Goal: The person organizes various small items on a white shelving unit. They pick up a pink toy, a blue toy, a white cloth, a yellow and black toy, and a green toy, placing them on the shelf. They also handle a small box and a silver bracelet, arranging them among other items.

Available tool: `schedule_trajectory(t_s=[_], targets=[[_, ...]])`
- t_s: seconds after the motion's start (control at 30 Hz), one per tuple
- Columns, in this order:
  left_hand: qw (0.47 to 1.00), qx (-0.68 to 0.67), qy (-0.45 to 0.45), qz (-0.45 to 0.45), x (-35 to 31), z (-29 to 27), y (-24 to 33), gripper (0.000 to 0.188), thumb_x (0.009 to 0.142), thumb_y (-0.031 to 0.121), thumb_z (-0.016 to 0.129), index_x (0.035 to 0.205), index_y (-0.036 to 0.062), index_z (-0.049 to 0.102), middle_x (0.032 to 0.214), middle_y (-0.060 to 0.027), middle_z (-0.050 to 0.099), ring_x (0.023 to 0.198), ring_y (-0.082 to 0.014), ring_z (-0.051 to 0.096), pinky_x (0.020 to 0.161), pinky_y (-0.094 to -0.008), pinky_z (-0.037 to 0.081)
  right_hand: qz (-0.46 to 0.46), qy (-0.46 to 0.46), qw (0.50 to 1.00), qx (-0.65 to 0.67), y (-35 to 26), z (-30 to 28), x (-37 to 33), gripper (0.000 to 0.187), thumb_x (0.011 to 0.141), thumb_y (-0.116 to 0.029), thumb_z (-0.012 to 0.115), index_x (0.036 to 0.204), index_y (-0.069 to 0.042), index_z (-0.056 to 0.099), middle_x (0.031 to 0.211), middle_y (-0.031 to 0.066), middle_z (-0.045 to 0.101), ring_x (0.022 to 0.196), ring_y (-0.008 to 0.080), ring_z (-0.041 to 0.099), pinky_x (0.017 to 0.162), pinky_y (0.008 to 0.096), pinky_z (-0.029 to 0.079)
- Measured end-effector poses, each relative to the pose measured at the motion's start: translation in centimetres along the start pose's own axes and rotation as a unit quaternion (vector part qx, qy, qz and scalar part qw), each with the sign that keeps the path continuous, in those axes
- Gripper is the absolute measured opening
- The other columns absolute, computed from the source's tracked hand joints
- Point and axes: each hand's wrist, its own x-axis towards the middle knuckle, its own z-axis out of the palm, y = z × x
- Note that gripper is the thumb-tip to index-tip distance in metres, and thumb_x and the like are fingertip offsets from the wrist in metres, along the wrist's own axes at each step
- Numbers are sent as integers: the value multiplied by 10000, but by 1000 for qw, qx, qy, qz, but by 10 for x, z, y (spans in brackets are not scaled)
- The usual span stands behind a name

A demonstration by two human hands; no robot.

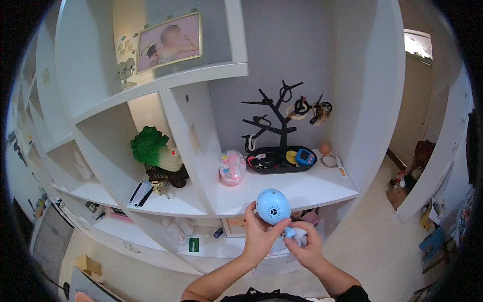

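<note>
My left hand [257,236] is closed around a light-blue, egg-shaped device [273,206] with a dark round slotted vent on its face. It is held in front of the white shelf's edge. My right hand [308,247] is pinched on a crumpled whitish cloth [299,236] close below the device, beside a small light-blue part that juts from its lower end. Whether the cloth touches that part I cannot tell. Behind the hands, a black tree-shaped jewelry stand [282,128] carries hair ties and bands, with small items in its tray.
On the same shelf are a pink clear-lidded case [232,167], a bracelet [329,161] and a white stick-like item [341,167]. A green cabbage ornament [157,149] stands in the left compartment. Above it leans a framed photo [170,43]. A white upright panel [367,100] bounds the right side.
</note>
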Motion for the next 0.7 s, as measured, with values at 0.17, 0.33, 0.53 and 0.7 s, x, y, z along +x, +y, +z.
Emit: schedule_trajectory(t_s=[0.17,0.33,0.53,0.7], targets=[[997,-6,-71,-34,6,-35,3,617,816,24,631,1237,-11,181,1120,-177,476,930,-198,579,789,-310,500,99,52,993,42,-18,3,26,258,798,-21,625,1050,-22,569,903,43,610,788,83,558,691,222,467],[995,-5,-85,-55,10,-64,13,525,865,65,575,1229,-7,203,1083,-158,505,878,-182,588,746,-297,508,184,7,978,100,-31,18,41,257,806,-20,629,1057,-36,575,932,58,613,802,83,569,706,217,466],[989,-98,-62,-97,29,-59,19,475,854,94,599,1192,-1,280,1078,-145,498,897,-191,574,666,-300,544,154,-24,988,10,-48,32,33,253,769,-88,703,995,-40,600,972,55,620,872,116,573,790,262,458],[985,-121,-62,-104,35,-60,19,496,846,109,611,1200,-7,284,1078,-150,501,865,-194,586,646,-309,548,99,-14,994,-40,-51,1,48,145,751,-88,715,852,-32,628,914,73,640,846,120,588,767,265,464]])
